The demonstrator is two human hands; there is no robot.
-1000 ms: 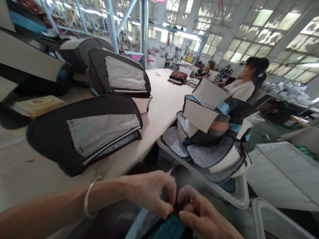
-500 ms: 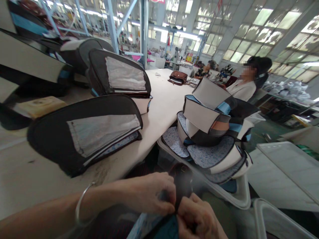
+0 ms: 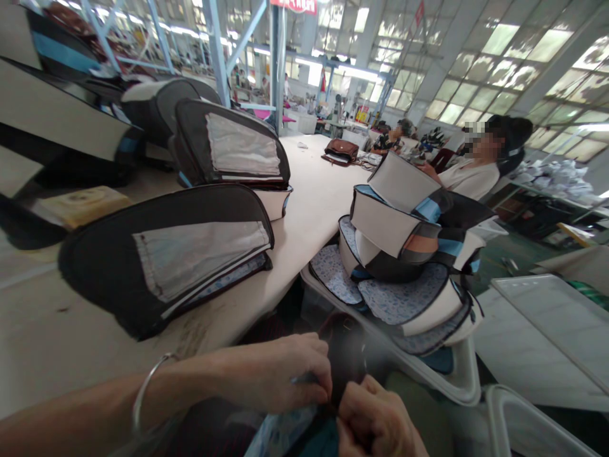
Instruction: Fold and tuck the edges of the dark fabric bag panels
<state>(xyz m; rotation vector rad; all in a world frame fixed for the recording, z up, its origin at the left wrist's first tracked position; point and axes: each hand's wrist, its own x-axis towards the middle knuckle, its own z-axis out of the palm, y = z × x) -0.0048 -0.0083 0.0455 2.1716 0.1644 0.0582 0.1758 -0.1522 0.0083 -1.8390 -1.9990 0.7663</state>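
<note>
My left hand, a silver bangle on its wrist, is closed with thumb and fingers pinching the dark edge of a blue patterned fabric piece. Right beside it, my right hand is closed on the same edge, knuckles up. Most of this fabric lies below the picture or behind my hands, so its full shape is hidden. To the left on the white table stands a dark curved bag panel with a pale mesh pocket.
Beyond it stand more dark and beige bag parts. At right, beige, black and blue sewn bag parts are heaped on a plastic bin. A brown bag lies farther back. A person sits at far right.
My hands stay at the fabric edge, with the left shifted very slightly left. The view has tilted a little, and the seated person at right appears slightly farther right.
</note>
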